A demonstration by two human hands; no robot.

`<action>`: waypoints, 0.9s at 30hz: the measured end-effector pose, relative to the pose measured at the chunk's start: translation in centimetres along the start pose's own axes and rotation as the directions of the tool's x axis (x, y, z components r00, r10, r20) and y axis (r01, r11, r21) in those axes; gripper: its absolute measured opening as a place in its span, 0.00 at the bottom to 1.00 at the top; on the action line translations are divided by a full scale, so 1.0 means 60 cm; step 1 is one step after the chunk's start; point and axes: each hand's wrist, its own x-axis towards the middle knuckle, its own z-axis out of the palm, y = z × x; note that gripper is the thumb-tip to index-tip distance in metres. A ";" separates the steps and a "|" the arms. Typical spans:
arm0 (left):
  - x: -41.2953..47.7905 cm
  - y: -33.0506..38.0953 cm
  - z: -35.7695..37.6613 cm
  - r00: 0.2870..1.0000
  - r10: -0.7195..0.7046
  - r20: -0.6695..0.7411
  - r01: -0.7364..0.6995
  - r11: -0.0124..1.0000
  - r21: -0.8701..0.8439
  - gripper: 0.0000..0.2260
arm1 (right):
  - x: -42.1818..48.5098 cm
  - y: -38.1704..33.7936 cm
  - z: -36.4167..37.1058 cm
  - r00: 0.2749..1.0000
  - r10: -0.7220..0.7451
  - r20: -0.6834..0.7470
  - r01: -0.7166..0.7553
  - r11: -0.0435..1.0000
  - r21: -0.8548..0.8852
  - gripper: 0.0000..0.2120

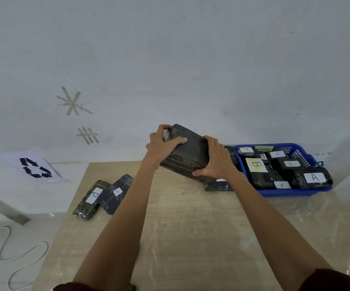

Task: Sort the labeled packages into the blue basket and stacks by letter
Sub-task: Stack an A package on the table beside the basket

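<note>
Dark red sleeves (335,280) edge the bottom of the view, and two bare forearms reach away over a pale wooden table (190,238). The left hand (164,143) and the right hand (214,160) both grip a large black plastic-wrapped rectangular package (190,152), fingers curled round its ends, holding it tilted in the air above the table's far part, just left of a blue plastic mesh basket (291,193). No label shows on the held package, so its letter cannot be told; unless the label is checked, it could end up in the wrong place. The basket holds black packages labelled both B and A, so it gives no clear guide. A small black wrapped package (218,185) lies on the table under the right hand and could be knocked or pinned if the big one comes straight down. The slick wrap may also slip in the grip. Far left lie a black package labelled D (92,198) and, just beside it, a black package labelled A (115,193)
</note>
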 end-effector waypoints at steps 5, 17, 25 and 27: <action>-0.029 0.008 -0.015 0.991 -0.032 0.127 0.050 0.989 -0.140 0.34 | -0.011 0.038 0.013 1.000 0.019 -0.002 -0.018 0.956 0.292 0.58; -0.047 0.005 0.020 0.979 0.055 0.198 0.009 0.951 -0.310 0.32 | -0.027 0.049 0.042 0.997 0.044 -0.060 -0.004 0.837 0.548 0.55; -0.048 0.010 0.031 0.979 0.055 0.198 0.012 0.946 -0.323 0.31 | -0.030 0.054 0.042 0.997 0.031 -0.070 0.013 0.837 0.547 0.54; -0.047 0.007 0.031 0.980 0.068 0.186 -0.005 0.947 -0.322 0.30 | -0.028 0.055 0.038 0.997 0.033 -0.072 0.010 0.845 0.535 0.55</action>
